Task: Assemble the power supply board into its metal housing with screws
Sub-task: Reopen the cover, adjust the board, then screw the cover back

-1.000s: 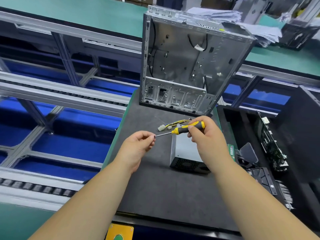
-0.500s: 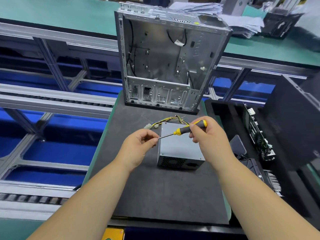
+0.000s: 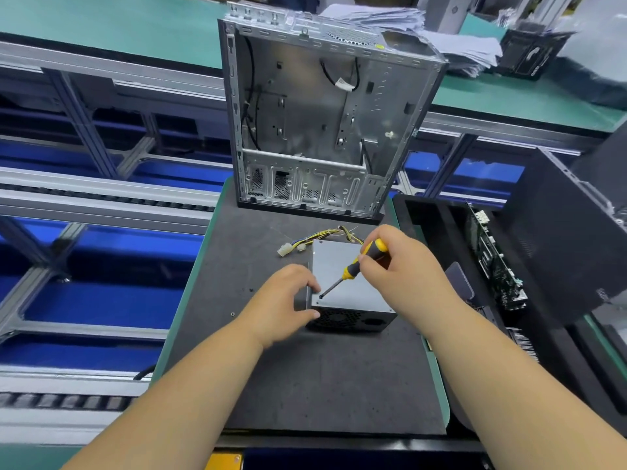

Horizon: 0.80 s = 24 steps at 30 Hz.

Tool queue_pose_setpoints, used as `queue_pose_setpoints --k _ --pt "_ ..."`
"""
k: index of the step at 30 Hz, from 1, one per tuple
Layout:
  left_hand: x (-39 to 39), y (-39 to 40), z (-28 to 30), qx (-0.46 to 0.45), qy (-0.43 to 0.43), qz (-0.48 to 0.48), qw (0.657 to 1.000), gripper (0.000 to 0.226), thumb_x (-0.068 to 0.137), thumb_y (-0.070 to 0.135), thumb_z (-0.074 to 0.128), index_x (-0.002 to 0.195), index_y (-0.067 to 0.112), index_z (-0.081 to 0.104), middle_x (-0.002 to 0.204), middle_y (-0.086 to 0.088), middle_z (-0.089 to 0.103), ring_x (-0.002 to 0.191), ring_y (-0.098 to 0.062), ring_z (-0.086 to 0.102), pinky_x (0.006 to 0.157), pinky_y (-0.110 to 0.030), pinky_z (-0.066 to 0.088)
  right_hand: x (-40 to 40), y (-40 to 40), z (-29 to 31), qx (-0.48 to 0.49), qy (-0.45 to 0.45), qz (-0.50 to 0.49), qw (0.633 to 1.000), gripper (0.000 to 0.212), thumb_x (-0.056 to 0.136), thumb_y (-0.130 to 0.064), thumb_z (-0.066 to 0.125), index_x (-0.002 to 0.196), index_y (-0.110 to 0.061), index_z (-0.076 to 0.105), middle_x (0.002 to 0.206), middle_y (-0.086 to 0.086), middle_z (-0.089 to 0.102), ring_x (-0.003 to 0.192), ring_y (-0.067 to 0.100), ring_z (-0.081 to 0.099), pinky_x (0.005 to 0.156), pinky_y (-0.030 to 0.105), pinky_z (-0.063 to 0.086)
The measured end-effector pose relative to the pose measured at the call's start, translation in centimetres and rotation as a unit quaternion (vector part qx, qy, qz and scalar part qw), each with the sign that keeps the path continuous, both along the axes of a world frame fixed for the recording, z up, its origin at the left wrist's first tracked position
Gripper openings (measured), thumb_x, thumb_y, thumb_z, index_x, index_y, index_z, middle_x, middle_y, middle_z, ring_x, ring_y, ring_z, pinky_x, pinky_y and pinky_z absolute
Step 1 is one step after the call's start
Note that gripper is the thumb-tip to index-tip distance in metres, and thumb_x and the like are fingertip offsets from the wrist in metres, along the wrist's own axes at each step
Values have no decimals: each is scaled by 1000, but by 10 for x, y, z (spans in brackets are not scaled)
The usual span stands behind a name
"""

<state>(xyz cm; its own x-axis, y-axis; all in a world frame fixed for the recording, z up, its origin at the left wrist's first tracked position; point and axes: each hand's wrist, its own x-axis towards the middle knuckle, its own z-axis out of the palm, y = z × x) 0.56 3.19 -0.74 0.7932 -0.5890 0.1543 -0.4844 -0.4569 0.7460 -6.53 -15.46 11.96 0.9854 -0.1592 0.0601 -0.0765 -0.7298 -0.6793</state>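
This is an electronics assembly line in a factory. Beyond the hands' grip, an open metal computer case stands on a dark work mat. Left of the grip run aluminium conveyor rails over blue panels. Right of it, a black tray holds circuit boards. Far behind lie green benches and stacked papers.
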Motion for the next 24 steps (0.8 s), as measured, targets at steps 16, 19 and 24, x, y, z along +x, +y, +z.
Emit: queue_pose_setpoints --k 16,19,24 --pt "0 -1 -11 -18 24 12 999 21 79 26 78 83 35 60 111 26 45 111 1 48 94 -22 39 5 18 12 -111 29 97 989 7 90 -23 58 93 -26 52 87 -7 67 83 14 61 73 39 52" --pt "0 -2 -12 -23 28 16 999 21 79 27 78 80 36 59 110 25 46 110 -1 49 95 -26 43 7 23 27 -170 47 154 972 11 88 -17 58 94 -26 56 84 -8 62 78 11 54 73 38 50" --pt "2 -4 -12 -16 31 25 999 23 78 26 79 76 36 58 109 26 46 106 -1 50 93 -31 47 18 28 44 -287 107 185 934 31 85 -3 49 96 -30 59 96 -10 58 90 15 55 78 38 51"
